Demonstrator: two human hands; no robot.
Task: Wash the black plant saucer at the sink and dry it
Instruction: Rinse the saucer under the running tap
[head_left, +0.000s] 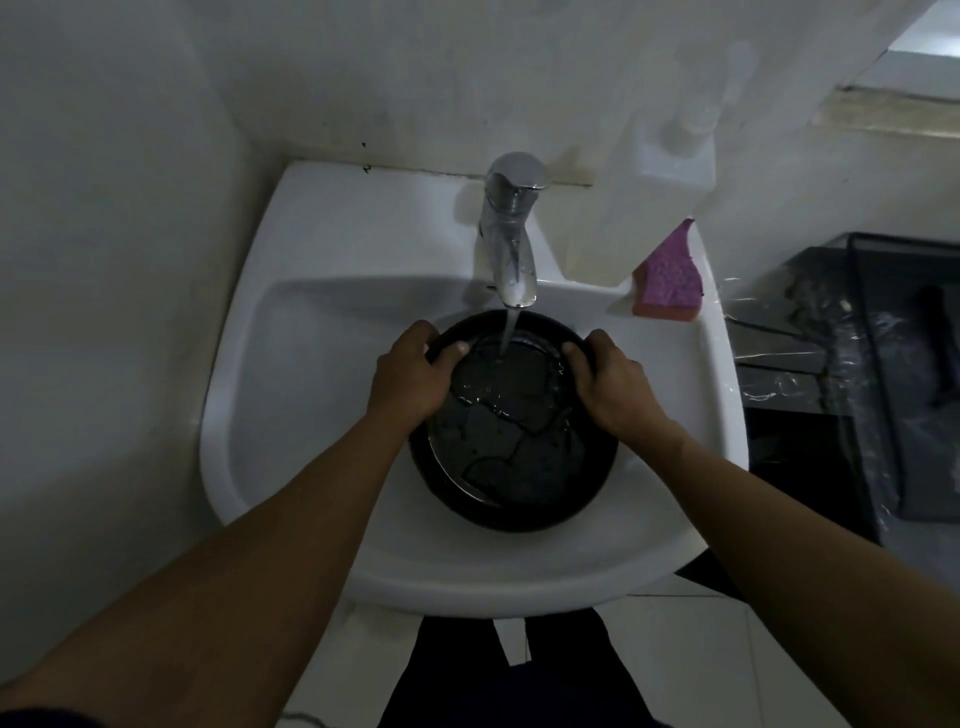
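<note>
**Saucer held under the running tap**

A white sink (311, 332) holds the black plant saucer (514, 431) in its basin, tilted beneath the tap (511, 234), water striking its far side. The left hand (410, 374) and right hand (613, 384) grip opposite rims. A pink sponge (670, 278) sits at the sink's far-right corner.

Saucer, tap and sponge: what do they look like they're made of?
Saucer: probably black plastic, smooth, water beading on it. Tap: polished chrome-like metal, mirror reflections. Sponge: foam, with a purple, rough, speckled scouring face. Both hands grip the saucer's rim.
</note>
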